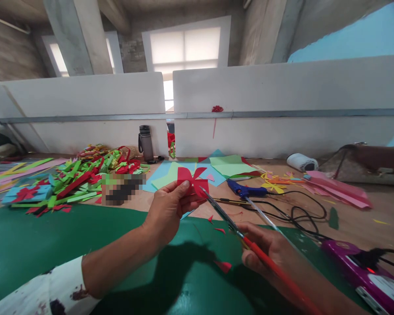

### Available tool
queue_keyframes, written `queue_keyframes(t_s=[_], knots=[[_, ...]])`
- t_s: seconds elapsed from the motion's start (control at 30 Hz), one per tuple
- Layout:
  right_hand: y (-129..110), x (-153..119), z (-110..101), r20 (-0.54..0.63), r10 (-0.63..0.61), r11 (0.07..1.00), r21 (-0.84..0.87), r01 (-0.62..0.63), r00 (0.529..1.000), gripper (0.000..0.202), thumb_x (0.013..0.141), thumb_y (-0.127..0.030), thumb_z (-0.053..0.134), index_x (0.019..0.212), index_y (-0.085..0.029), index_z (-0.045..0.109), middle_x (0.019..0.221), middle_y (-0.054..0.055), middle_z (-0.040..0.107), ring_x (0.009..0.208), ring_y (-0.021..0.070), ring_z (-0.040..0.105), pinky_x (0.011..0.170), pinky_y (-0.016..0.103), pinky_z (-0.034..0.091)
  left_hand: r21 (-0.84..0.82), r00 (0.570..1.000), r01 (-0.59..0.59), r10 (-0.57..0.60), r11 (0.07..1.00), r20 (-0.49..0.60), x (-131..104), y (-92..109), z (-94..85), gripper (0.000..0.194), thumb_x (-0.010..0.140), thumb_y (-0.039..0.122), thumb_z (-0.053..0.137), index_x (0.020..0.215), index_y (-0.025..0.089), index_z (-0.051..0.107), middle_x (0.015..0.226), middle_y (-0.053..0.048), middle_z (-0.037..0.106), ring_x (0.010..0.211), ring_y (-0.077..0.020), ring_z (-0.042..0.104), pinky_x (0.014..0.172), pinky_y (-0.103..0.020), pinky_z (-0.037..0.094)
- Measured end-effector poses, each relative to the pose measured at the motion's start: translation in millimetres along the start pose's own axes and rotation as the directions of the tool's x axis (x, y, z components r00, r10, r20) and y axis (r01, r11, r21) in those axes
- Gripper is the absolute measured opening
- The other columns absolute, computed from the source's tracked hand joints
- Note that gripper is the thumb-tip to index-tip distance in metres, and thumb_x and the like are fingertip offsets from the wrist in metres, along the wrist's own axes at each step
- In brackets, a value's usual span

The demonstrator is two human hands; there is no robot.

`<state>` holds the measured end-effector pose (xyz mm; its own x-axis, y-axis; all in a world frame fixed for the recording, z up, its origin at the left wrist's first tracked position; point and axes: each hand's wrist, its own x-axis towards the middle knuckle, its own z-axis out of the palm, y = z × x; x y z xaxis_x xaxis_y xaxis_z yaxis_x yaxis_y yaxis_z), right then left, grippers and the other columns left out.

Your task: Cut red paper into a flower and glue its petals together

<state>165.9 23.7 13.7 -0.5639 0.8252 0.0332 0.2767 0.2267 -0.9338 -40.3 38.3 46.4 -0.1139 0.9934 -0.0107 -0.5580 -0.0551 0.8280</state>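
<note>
My left hand (pixel 170 205) pinches a red paper cutout (pixel 200 186) between thumb and fingers, held up above the table. Slits split the cutout into petal-like shapes. In my right hand (pixel 265 249) is a pair of scissors (pixel 223 215) with metal blades and long red handles. The blade tips meet the lower right edge of the red paper; whether the blades are parted I cannot tell. Beneath the hands, small red paper scraps (pixel 223 266) lie on the green mat (pixel 118 232).
A blue glue gun (pixel 246 190) and its black cable lie beyond my right hand. At right is a purple power strip (pixel 361 267). Paper strips (pixel 82 175) are heaped at left, near a bottle (pixel 146 143). Coloured sheets (pixel 231 165) lie ahead, before a white partition (pixel 282 94).
</note>
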Motion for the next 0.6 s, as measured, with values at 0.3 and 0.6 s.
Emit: queue_keyframes(t_s=[0.3,0.6], knots=[[-4.6,1.2,-0.5,-0.027,0.068,0.998,0.008,-0.068,0.997,0.04,0.068,-0.046,0.064,0.096,-0.018,0.06,0.06,-0.006,0.046,0.051,0.0098,0.037,0.051,0.02,0.036,0.002,1.0,0.009,-0.009,1.0,-0.004,-1.8,1.3,1.0,0.007,0.083,0.011,0.054,0.077,0.011,0.059,0.071,-0.006,0.07,0.063,-0.0177,0.069,0.052,-0.022,0.055],[1.2,1.2,-0.8,-0.013,0.09,0.995,0.035,-0.089,0.996,0.042,0.067,-0.045,0.066,0.098,-0.018,0.059,0.061,-0.004,0.051,0.054,0.0111,0.043,0.054,0.021,0.039,0.001,1.0,0.006,-0.006,1.0,0.0,-2.8,0.5,-0.6,0.005,0.082,0.011,0.056,0.078,0.012,0.059,0.07,-0.006,0.07,0.064,-0.0181,0.069,0.053,-0.022,0.055]])
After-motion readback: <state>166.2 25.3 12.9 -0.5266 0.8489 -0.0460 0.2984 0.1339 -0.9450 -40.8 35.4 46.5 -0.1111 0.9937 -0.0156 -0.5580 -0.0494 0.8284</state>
